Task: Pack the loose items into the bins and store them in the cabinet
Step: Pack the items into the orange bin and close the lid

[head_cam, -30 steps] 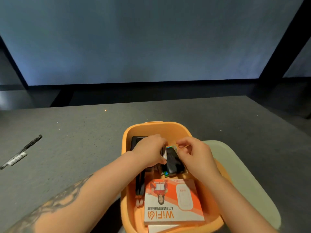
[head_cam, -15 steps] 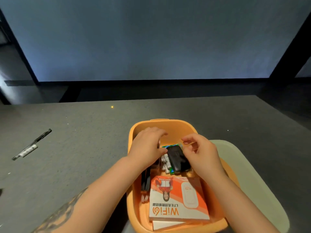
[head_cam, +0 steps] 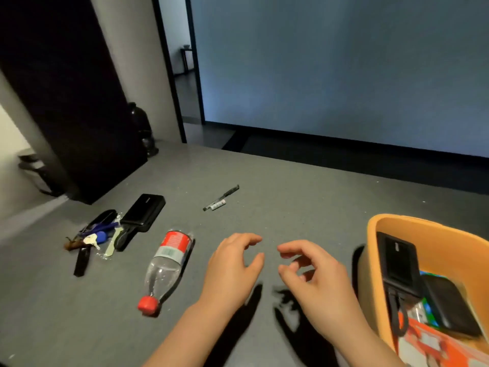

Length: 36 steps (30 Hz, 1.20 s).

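Both hands hover over the grey bench near the middle of the view, and neither holds anything. The left hand has a relaxed, half-wide grip, with its fingers loosely bent above the surface. The right hand is just beside it at 3 o'clock, apart from it, and its grip is also empty, the fingers lightly curled with the thumb near the forefinger.

The orange plastic bin stands at 3 o'clock from the hands, cut by the right edge of the view. Inside it lie a black rectangular power bank with a short cable, a black rounded case and an orange and white cardboard box.

The loose items are on the bench at 9 to 10 o'clock from the hands. The clear plastic bottle with red cap and red label lies on its side, cap toward the viewer. Further at 10 o'clock lie a second black power bank and a small heap with a black glasses case, keys and a black stick-shaped thing. A black pen lies alone at 12 o'clock, well apart from the hands.
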{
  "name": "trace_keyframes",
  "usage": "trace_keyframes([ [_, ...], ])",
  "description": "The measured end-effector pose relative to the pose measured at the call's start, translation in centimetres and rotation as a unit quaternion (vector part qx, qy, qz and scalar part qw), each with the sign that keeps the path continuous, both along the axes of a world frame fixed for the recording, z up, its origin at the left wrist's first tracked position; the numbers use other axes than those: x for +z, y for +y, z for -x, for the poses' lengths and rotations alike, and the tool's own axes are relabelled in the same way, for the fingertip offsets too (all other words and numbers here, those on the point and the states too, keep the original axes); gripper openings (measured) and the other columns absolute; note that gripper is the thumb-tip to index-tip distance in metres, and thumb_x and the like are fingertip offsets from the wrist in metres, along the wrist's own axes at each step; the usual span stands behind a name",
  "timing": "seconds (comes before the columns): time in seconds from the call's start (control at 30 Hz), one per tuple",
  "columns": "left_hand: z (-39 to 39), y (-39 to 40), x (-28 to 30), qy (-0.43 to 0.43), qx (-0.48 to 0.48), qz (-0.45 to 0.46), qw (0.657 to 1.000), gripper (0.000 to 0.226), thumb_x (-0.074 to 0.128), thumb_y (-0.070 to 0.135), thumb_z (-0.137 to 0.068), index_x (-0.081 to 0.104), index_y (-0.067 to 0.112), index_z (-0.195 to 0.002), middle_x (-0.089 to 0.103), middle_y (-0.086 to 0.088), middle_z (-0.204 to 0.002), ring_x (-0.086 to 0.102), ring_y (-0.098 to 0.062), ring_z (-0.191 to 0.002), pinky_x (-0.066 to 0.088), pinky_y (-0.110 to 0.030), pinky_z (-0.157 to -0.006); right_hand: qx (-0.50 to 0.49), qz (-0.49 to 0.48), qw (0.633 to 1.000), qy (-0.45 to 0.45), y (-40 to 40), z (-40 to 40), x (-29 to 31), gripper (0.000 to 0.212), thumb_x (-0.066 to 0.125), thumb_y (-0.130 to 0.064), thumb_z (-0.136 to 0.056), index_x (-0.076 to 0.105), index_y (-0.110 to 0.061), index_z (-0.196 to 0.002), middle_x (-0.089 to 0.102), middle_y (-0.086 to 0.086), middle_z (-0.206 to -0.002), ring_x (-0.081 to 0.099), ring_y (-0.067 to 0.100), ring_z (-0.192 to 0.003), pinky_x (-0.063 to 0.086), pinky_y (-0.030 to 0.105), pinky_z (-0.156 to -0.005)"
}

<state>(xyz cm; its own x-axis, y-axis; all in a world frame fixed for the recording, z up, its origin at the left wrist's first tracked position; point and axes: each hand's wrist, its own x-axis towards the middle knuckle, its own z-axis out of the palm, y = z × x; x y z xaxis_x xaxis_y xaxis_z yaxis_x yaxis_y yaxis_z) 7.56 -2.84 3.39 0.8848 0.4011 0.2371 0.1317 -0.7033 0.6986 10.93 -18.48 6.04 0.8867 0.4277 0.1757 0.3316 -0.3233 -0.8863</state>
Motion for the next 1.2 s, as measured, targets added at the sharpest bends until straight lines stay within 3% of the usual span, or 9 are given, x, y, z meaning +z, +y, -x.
trace_keyframes([
  [0.2, 5.3, 8.7, -1.0, 0.012, 0.109, -0.009, 0.994, 0.029, 0.064, 0.023, -0.083, 0.062, 0.029, -0.112, 0.059, 0.013, -0.113, 0.052, -0.008, -0.108, 0.036, -0.019, -0.089, 0.061, 0.064, 0.995, 0.042, 7.6, 0.7, -3.6, 0.029, 0.068, -0.008, -0.078, 0.065, -0.035, -0.088, 0.065, -0.008, -0.087, 0.052, 0.006, -0.055, 0.039, 0.014, -0.056],
  [0.3, 7.9, 12.6, -2.0, 0.041, 0.160, 0.021, 0.986, 0.037, 0.067, 0.029, -0.082, 0.056, 0.034, -0.118, 0.053, 0.016, -0.116, 0.050, -0.007, -0.109, 0.041, -0.026, -0.091, 0.103, 0.109, 0.988, 0.042, 11.7, 1.2, -5.1, 0.028, 0.067, -0.013, -0.079, 0.062, -0.037, -0.091, 0.062, -0.006, -0.087, 0.054, 0.006, -0.062, 0.044, 0.019, -0.062],
  [0.47, 8.7, 16.5, -3.4, 0.073, 0.152, 0.052, 0.984, 0.044, 0.067, 0.038, -0.083, 0.051, 0.036, -0.124, 0.049, 0.019, -0.120, 0.048, -0.003, -0.113, 0.042, -0.026, -0.096, 0.113, 0.138, 0.984, 0.024, 17.4, -0.3, -6.1, 0.037, 0.065, -0.011, -0.078, 0.055, -0.046, -0.084, 0.059, -0.010, -0.091, 0.057, 0.007, -0.075, 0.048, 0.022, -0.070],
  [0.7, 0.6, 20.6, -2.7, 0.064, 0.076, 0.033, 0.995, 0.037, 0.061, 0.033, -0.088, 0.052, 0.035, -0.124, 0.049, 0.017, -0.121, 0.049, -0.001, -0.108, 0.039, -0.021, -0.085, -0.020, 0.200, 0.979, 0.019, 21.6, -8.3, -6.5, 0.028, 0.063, -0.016, -0.081, 0.062, -0.025, -0.108, 0.060, -0.006, -0.107, 0.058, 0.012, -0.084, 0.044, 0.025, -0.075],
  [0.87, -7.8, 22.3, -3.5, 0.094, 0.017, 0.009, 0.995, 0.034, 0.060, 0.027, -0.088, 0.056, 0.031, -0.122, 0.055, 0.008, -0.122, 0.054, -0.010, -0.108, 0.045, -0.029, -0.091, -0.069, 0.257, 0.964, 0.025, 24.4, -12.6, -7.0, 0.046, 0.068, -0.029, -0.080, 0.053, -0.021, -0.123, 0.051, 0.000, -0.124, 0.053, 0.020, -0.115, 0.042, 0.028, -0.086],
  [1.1, -15.3, 22.9, -6.7, 0.171, -0.026, -0.037, 0.984, 0.029, 0.060, 0.022, -0.086, 0.062, 0.028, -0.115, 0.060, 0.002, -0.118, 0.057, -0.018, -0.110, 0.046, -0.033, -0.092, -0.078, 0.315, 0.946, 0.013, 26.8, -16.1, -8.7, 0.051, 0.069, -0.040, -0.076, 0.050, -0.019, -0.118, 0.047, 0.004, -0.121, 0.046, 0.023, -0.118, 0.040, 0.030, -0.090],
  [1.2, -16.2, 22.9, -7.7, 0.170, -0.028, -0.038, 0.984, 0.025, 0.059, 0.023, -0.086, 0.065, 0.027, -0.110, 0.061, 0.002, -0.113, 0.058, -0.018, -0.107, 0.046, -0.032, -0.090, -0.081, 0.295, 0.952, 0.016, 26.9, -16.7, -9.4, 0.038, 0.066, -0.041, -0.078, 0.050, -0.020, -0.104, 0.047, 0.000, -0.110, 0.046, 0.021, -0.113, 0.035, 0.026, -0.079],
])
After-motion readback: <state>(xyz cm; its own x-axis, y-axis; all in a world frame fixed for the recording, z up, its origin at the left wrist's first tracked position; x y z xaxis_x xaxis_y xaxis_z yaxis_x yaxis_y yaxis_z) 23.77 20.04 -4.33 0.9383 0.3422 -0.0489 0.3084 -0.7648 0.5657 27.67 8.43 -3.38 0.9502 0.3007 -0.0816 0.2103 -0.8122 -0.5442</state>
